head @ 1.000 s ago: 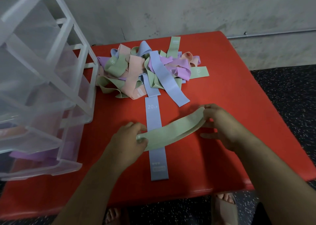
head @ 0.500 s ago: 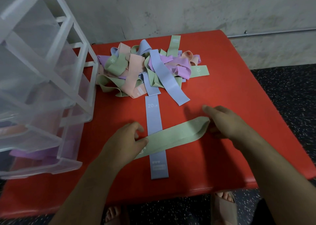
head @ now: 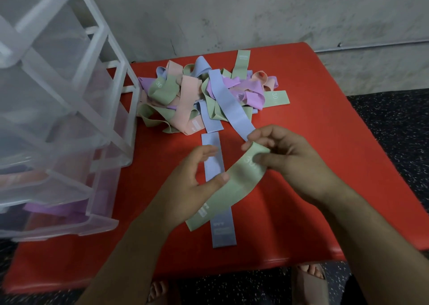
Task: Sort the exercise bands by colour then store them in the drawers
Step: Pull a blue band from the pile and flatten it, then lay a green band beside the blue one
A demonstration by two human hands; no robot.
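A green exercise band [head: 234, 188] marked 30 runs diagonally above the red table [head: 301, 142]. My right hand [head: 290, 163] pinches its upper end between thumb and fingers. Its lower end rests across a flat blue band [head: 222, 232]. My left hand [head: 192, 177] is spread beside the green band, thumb tip touching its left edge, fingers apart from the thumb. A mixed pile of green, peach, blue and purple bands [head: 204, 96] lies further back on the table.
A clear plastic drawer unit [head: 69, 119] stands at the left of the table with its drawers pulled out. The bottom drawer holds a purple band [head: 55, 209], and something peach [head: 18, 177] shows in the one above. A grey wall stands behind; dark floor lies to the right.
My right hand has lifted the green band's right end up and inward, so the band stands steeper. My left hand has released the other end and moved up along the band.
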